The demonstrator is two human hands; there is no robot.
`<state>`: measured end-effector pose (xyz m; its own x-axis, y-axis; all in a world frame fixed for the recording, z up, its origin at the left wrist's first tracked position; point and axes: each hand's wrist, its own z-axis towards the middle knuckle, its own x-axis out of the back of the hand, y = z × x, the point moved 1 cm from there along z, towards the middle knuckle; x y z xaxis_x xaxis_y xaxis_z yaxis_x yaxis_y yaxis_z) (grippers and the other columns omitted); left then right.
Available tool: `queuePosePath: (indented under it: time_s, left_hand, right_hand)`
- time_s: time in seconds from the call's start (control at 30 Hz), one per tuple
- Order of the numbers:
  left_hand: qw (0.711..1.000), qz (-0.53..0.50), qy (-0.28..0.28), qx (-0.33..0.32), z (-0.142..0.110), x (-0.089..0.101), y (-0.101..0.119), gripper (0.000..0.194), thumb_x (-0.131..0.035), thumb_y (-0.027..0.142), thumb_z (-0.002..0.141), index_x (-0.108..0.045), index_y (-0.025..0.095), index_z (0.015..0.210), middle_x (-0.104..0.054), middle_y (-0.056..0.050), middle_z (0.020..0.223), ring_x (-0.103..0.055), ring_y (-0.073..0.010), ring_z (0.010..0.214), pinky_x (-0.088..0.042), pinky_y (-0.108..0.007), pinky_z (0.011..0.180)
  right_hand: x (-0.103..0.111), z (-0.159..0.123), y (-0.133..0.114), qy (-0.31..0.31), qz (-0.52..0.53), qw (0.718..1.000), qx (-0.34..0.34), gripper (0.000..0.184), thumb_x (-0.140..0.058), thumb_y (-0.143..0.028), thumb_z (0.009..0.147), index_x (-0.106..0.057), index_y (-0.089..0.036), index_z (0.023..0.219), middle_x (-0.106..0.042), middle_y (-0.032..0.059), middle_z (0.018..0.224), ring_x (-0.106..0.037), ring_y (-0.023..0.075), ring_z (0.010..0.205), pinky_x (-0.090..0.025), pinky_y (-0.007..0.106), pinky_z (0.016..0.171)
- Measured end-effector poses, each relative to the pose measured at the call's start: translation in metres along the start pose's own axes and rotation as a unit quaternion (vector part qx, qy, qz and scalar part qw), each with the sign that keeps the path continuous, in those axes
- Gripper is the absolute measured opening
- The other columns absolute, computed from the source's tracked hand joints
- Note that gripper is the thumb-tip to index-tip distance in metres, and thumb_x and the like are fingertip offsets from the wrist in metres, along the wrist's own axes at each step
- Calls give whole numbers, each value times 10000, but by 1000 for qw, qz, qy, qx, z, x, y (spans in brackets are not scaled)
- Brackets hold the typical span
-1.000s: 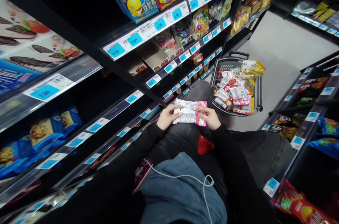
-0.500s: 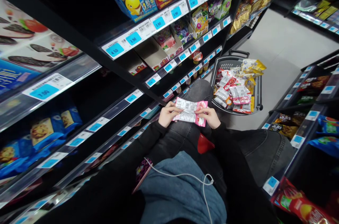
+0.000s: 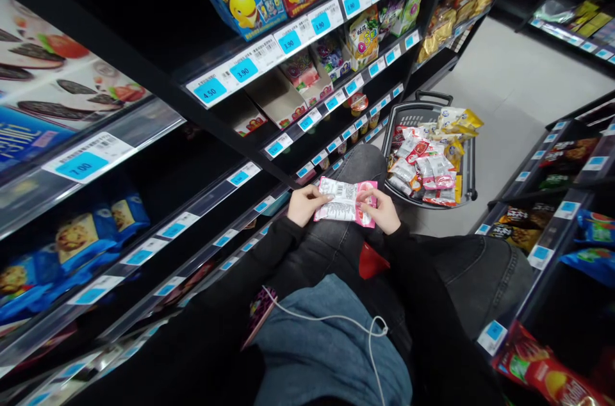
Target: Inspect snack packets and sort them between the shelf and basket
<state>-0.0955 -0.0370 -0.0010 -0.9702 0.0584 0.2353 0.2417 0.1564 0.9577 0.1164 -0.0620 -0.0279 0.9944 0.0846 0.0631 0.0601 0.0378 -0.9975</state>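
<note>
I crouch in a shop aisle and hold a pink and white snack packet [image 3: 344,202] over my knee with both hands. My left hand [image 3: 304,206] grips its left end with closed fingers. My right hand [image 3: 385,210] pinches the right end, thumb on top. The packet's printed back with a barcode faces up. Just beyond my hands, a dark shopping basket [image 3: 409,116] on the floor holds several more snack packets [image 3: 425,162].
Black shelves [image 3: 250,156] with blue price tags run along my left, stocked with biscuit boxes and sweets. Another low shelf unit [image 3: 552,214] stands on my right. A white cable [image 3: 336,319] crosses my lap. Pale floor [image 3: 504,92] stretches beyond the basket.
The packet and both hands have risen slightly and my fingers have shifted along its edges. The basket has stayed where it was.
</note>
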Motion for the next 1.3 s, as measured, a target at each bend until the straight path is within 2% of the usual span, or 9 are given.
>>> queuePosePath:
  time_s: [0.13,0.27,0.33,0.43,0.5,0.73,0.87,1.1,1.3]
  left_hand:
    - [999,-17,33,20,4,-6,11,446,-807,228,378,-453,153,639,-451,87,517,-372,-40,434,-297,-172,427]
    - [995,-12,101,-24,6,-2,18,482,-783,221,452,-543,135,861,-513,68,547,-452,-58,471,-348,-174,468]
    - [997,-32,73,-9,8,0,18,532,-777,239,476,-552,126,945,-577,34,621,-514,-78,520,-400,-194,512]
    - [991,-80,-69,88,10,0,16,542,-801,262,424,-566,106,887,-651,-39,750,-599,-144,635,-482,-276,620]
    - [981,-80,-123,125,10,-1,14,552,-818,243,379,-571,104,852,-669,-62,790,-622,-185,708,-501,-327,690]
    - [992,-60,-75,84,5,-6,9,608,-832,228,349,-577,106,887,-683,-69,853,-640,-214,770,-514,-344,737]
    - [992,-87,-39,82,1,-7,7,573,-835,282,360,-624,89,857,-690,-74,801,-641,-226,734,-515,-342,702]
    - [995,-85,-8,44,3,-5,4,469,-795,343,468,-655,93,839,-678,-46,749,-617,-196,675,-486,-296,657]
    - [991,-123,-42,35,6,-6,3,476,-758,347,537,-595,108,915,-662,-41,780,-614,-175,703,-488,-291,684]
  right_hand:
    - [-4,0,0,58,50,997,2,401,-684,-216,605,-489,-211,955,-580,20,972,-571,164,854,-460,323,807]
    - [-9,1,-1,77,132,988,-35,731,-700,-269,608,-323,-252,1233,-528,66,1155,-588,180,911,-497,320,790]
    - [-10,1,-3,70,155,984,-52,810,-703,-292,611,-268,-259,1293,-540,70,1159,-598,189,916,-505,329,795]
    - [-11,0,-3,48,155,984,-72,762,-707,-319,609,-341,-234,1272,-583,72,1102,-603,206,927,-508,345,803]
    - [-11,-1,-2,38,149,985,-75,721,-706,-329,609,-383,-226,1246,-588,72,1105,-593,216,958,-499,357,822]
    - [-4,1,3,25,94,993,-64,391,-662,-355,672,-567,-195,1016,-638,40,995,-591,215,924,-452,377,875]
    - [-5,0,1,15,138,984,-107,388,-738,-327,582,-613,-187,922,-669,24,879,-619,201,805,-496,360,781]
    - [0,-3,-5,-22,280,933,-224,331,-707,-406,607,-638,-197,855,-676,12,753,-628,147,625,-528,285,548]
    - [2,-3,-1,-55,239,949,-198,357,-793,-277,492,-656,-169,803,-703,25,760,-657,178,669,-549,330,634]
